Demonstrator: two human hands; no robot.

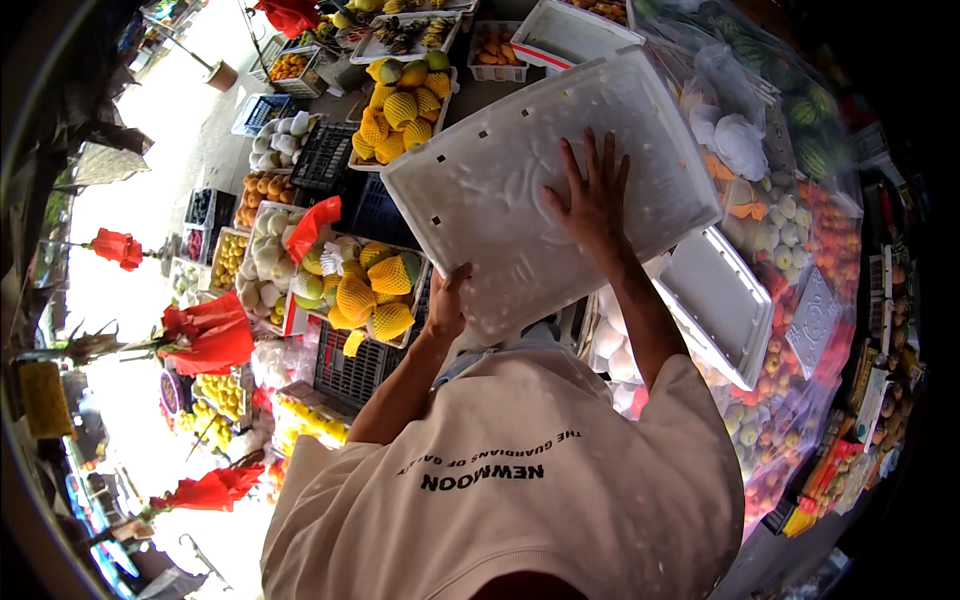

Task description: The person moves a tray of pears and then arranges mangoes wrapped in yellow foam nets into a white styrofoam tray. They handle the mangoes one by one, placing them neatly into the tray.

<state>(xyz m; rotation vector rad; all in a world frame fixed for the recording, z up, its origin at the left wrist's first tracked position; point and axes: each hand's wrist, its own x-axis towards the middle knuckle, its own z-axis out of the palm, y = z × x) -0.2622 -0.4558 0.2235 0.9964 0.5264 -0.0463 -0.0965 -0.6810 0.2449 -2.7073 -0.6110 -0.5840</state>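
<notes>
A large white foam box or lid (517, 202) is tilted in front of me, with a broad scuffed face and several small dark square marks turned toward me. My left hand (448, 304) grips its lower left edge. Some of that hand's fingers are hidden by the foam. My right hand (596, 199) lies flat on the broad face, fingers spread, toward its right side. Just beyond my right forearm, a second white foam tray (716, 304) rests at a slant over the fruit display.
Netted yellow fruit (375, 289) sits in crates on the left, beside a black plastic crate (349, 367). Clear plastic sheeting (832, 292) covers fruit on the right. Another foam box (577, 34) stands at the top. Red bags (206, 334) hang on poles at the left.
</notes>
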